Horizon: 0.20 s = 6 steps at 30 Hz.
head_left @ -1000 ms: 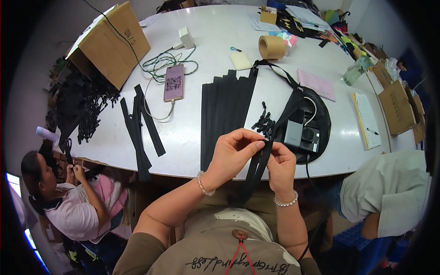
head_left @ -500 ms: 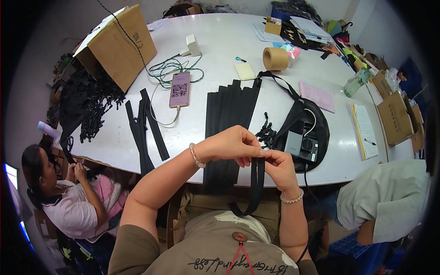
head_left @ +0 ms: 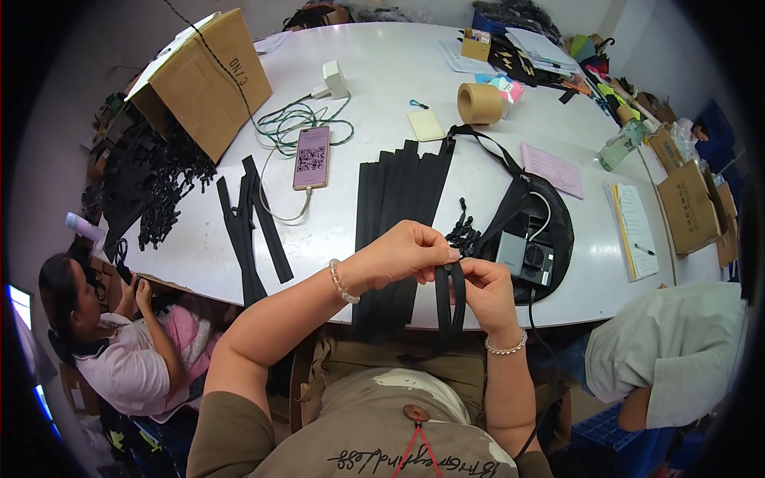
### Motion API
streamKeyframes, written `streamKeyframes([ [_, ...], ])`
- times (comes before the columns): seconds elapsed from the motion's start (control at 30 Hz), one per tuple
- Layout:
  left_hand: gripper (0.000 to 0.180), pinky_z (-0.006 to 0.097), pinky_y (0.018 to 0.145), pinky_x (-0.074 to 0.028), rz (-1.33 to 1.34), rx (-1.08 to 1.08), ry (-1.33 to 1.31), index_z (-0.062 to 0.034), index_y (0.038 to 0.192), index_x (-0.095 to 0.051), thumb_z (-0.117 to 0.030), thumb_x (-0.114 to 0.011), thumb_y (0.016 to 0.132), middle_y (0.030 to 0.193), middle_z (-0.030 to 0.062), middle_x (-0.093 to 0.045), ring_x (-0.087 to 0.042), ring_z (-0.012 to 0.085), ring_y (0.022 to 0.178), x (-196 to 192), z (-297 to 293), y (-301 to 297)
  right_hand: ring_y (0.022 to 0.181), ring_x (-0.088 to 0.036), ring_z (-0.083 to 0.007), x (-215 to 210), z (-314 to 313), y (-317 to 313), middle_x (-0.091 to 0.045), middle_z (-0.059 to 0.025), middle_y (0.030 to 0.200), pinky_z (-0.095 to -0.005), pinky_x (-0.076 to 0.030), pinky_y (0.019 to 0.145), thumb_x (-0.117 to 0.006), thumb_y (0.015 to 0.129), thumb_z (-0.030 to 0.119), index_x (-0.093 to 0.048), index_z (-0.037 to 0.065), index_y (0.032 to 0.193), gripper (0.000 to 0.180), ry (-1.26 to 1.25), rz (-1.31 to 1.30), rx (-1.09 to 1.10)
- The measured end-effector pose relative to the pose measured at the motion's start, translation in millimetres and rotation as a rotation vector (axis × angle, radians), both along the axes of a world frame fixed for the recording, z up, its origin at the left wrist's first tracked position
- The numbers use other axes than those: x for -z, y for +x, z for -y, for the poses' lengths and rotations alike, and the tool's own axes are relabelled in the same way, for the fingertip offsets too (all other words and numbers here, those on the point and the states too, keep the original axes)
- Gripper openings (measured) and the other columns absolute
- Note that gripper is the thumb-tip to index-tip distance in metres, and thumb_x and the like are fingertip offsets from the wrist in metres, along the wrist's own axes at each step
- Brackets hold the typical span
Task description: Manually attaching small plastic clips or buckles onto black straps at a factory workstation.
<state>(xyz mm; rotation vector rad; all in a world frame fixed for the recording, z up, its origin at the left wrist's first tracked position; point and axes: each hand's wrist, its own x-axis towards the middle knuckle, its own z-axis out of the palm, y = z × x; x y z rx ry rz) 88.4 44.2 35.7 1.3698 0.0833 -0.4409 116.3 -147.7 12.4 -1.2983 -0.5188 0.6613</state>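
A black zipper [head_left: 449,307] hangs in a loop below my two hands, over the table's front edge. My left hand [head_left: 408,253] is closed in a pinch at its top end, thumb against forefinger. Close beside it, my right hand [head_left: 488,293] grips the same end from the right; the fingertips nearly meet, and they hide the exact spot they work on. Under and behind my left hand lies a fanned row of black zippers [head_left: 390,187]. Just beyond my fingers is a small pile of black cord zipper pulls [head_left: 462,231].
Right of my hands lies a black mesh bag [head_left: 562,239] with a grey device on it. A phone [head_left: 311,158] on a cable, loose zippers [head_left: 267,223] and a carton [head_left: 209,88] spilling black pulls are to the left. One person [head_left: 119,342] sits left, another [head_left: 669,350] right.
Both hands have shifted slightly, and the zipper's top end has turned between my fingers. Its lower end, earlier curled out to the left, now hangs closer in and darker below.
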Motion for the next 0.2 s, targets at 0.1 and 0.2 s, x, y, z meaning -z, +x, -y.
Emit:
streamKeyframes([
  [0.1, 0.023, 0.016, 0.049, -0.043, -0.029, 0.018, -0.137, -0.0044, 0.077, -0.063, -0.027, -0.067, 0.083, 0.067, 0.0008, -0.061, -0.051, 0.0030, 0.052, 1, -1, -1, 0.072, -0.058, -0.0072, -4, -4, -6, -0.064, -0.0037, 0.079, -0.0188, -0.045, 0.065, -0.061, 0.083, 0.000, -0.065, -0.002, 0.084, 0.004, 0.031, 0.072, 0.088],
  [0.2, 0.026, 0.016, 0.051, -0.044, -0.080, 0.030, -0.215, -0.0039, 0.078, -0.063, -0.030, -0.067, 0.082, 0.067, 0.0003, -0.061, -0.052, 0.0031, 0.053, -8, 1, -11, 0.072, -0.059, -0.0107, -5, -3, -9, -0.065, -0.0068, 0.077, -0.0207, -0.045, 0.066, -0.062, 0.083, 0.002, -0.066, 0.001, 0.084, 0.004, 0.085, 0.335, 0.094],
])
